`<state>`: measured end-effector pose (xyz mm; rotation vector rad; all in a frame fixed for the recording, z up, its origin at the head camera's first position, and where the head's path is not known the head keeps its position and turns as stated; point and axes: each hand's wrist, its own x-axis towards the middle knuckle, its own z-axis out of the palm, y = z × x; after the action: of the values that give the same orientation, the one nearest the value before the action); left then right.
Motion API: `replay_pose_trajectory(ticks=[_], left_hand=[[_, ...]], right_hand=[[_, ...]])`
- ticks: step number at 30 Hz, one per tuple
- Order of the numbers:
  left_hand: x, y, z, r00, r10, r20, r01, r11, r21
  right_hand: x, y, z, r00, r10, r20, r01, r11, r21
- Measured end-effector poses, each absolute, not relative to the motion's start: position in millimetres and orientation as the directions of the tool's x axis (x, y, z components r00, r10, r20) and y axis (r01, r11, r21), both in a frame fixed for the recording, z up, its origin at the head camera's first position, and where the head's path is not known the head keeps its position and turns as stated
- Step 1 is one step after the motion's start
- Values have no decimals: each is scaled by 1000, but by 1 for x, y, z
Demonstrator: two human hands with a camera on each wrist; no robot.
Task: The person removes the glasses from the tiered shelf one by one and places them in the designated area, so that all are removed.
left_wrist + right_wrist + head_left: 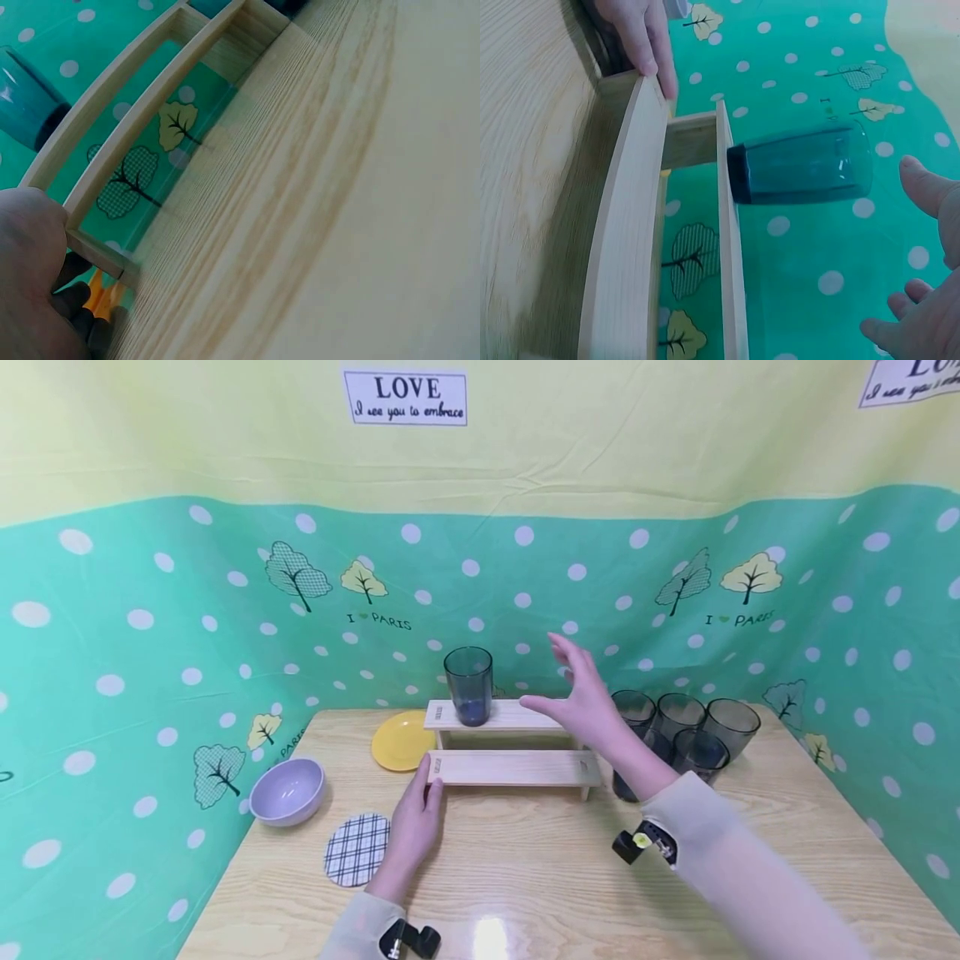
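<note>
A two-step wooden shelf (517, 768) stands on the table, and my left hand (416, 822) grips the left end of its lower step. The thumb lies at the front edge in the head view. On the left part of the upper step a dark tinted drinking glass (470, 689) stands upright. My right hand (581, 693) is raised over the shelf's right end, thumb and fingers spread apart, holding nothing. In the right wrist view a gap shows between this hand (922, 300) and the glass (802, 165).
Several more dark glasses (731, 727) stand grouped to the right of the shelf, beside my right forearm. At left are a yellow plate (397, 745), a lilac bowl (288, 793) and a round checked coaster (352, 852). A polka-dot cloth (525, 568) hangs behind the table.
</note>
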<state>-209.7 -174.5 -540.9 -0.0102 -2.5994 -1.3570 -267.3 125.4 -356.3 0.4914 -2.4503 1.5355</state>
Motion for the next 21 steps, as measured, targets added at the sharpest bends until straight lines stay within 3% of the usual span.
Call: replay_pose_trajectory(ticks=[21], left_hand=[[-209, -175, -540, -978, -85, 190, 107, 581, 807]], right_hand=[[-292, 69, -365, -924, -198, 328, -382, 400, -833]])
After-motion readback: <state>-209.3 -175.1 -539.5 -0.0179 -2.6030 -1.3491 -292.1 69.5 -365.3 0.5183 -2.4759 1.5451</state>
